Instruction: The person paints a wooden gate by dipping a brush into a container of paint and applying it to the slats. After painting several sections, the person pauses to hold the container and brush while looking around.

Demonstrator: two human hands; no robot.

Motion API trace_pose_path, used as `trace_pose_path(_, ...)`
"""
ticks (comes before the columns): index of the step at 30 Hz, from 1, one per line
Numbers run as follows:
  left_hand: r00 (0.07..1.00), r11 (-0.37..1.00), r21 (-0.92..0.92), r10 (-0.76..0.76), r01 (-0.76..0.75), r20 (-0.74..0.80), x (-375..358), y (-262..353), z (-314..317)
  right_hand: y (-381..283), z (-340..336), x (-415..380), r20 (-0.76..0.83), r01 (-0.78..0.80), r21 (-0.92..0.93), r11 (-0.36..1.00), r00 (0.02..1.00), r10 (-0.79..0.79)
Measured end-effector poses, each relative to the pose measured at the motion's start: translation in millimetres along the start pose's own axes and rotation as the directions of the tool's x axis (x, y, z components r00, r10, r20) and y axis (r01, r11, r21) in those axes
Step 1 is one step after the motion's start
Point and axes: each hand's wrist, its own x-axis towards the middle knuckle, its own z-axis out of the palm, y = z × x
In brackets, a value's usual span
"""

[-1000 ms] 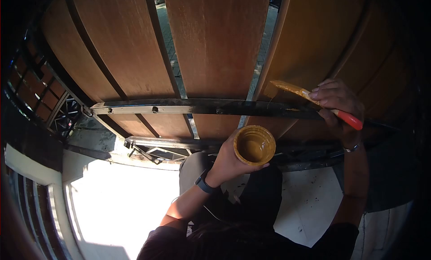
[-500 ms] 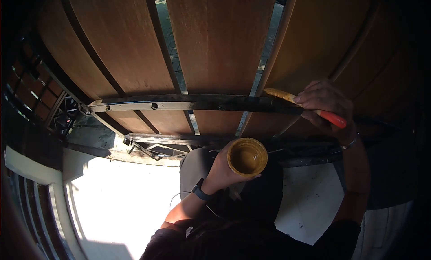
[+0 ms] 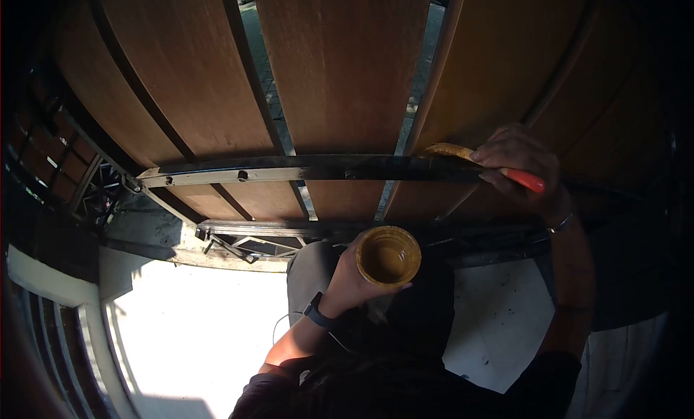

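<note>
My left hand (image 3: 352, 283) is wrapped round a yellow-brown cup (image 3: 389, 256), held above my lap with its mouth facing up and some brownish liquid inside. In my right hand (image 3: 522, 162) is a paintbrush (image 3: 526, 180) with a red handle end, gripped near its middle. Its yellowish bristle end points left and meets the lower part of a brown wooden panel (image 3: 499, 65), just above the dark metal crossbar (image 3: 383, 166). Fingers hide the middle of the brush.
More upright wooden slats (image 3: 332, 72) run leftward with narrow gaps between them. Bolts stud the crossbar's left part, and a lower metal rail (image 3: 267, 229) lies beneath. Sunlit pale floor (image 3: 166, 325) spreads at left, beside a wall with dark bars (image 3: 54, 332).
The brush and right hand have shifted slightly left, with the bristles lying flatter by the panel. The cup also sits a little further left. The whole view has moved slightly.
</note>
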Motion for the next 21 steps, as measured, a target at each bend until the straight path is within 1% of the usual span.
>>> trace_pose_path(1, 1.0, 1.0, -0.002, 0.002, -0.002, 0.007, 0.2, 0.6, -0.5, 0.4, -5.0, 0.1, -0.001, -0.005, -0.005, 1.0, 1.0, 0.005)
trace_pose_path(3, 1.0, 0.996, 0.083, 0.014, -0.013, -0.006, 0.0, 2.2, -1.2, -1.8, -20.4, 2.3, -0.085, 0.043, -0.079, 0.996, 0.995, -0.05)
trace_pose_path(5, 1.0, 0.997, 0.081, 0.004, -0.004, -0.009, -1.5, 1.0, -0.1, -4.2, -23.3, 1.8, -0.101, 0.048, -0.061, 0.997, 0.993, -0.054)
trace_pose_path(8, 1.0, 0.995, 0.102, 0.01, -0.009, -0.013, -2.6, 1.0, 0.3, 1.3, -6.7, -4.6, -0.003, 0.007, 0.025, 1.0, 1.0, -0.007)
trace_pose_path(10, 1.0, 0.993, 0.119, 0.026, -0.024, -0.009, -2.7, 0.3, 0.8, 5.3, -3.5, -6.3, -0.004, -0.009, 0.017, 1.0, 1.0, 0.009)
trace_pose_path(12, 1.0, 0.997, 0.077, -0.003, 0.005, -0.024, -4.3, -2.1, 0.3, 6.4, -9.6, -5.1, -0.004, -0.022, 0.017, 1.0, 1.0, 0.022)
trace_pose_path(14, 1.0, 0.996, 0.088, 0.001, 0.001, -0.028, -4.3, -0.4, 0.1, 3.4, -21.3, -1.1, -0.052, 0.046, -0.064, 0.997, 0.997, -0.049)
trace_pose_path(15, 0.999, 0.995, 0.098, 0.009, -0.005, -0.033, -4.7, 0.8, -0.2, 2.7, -19.7, -1.7, -0.055, 0.043, -0.061, 0.997, 0.997, -0.046)
trace_pose_path(17, 1.0, 0.994, 0.105, 0.002, 0.0, -0.023, -4.8, 2.0, -0.3, 1.1, -16.5, -1.5, -0.029, 0.026, 0.007, 1.0, 0.999, -0.026)
trace_pose_path(21, 1.0, 0.996, 0.092, -0.014, 0.015, -0.013, -4.2, 0.5, 0.3, 7.1, -10.1, -7.7, -0.002, 0.009, -0.007, 1.0, 1.0, -0.009)
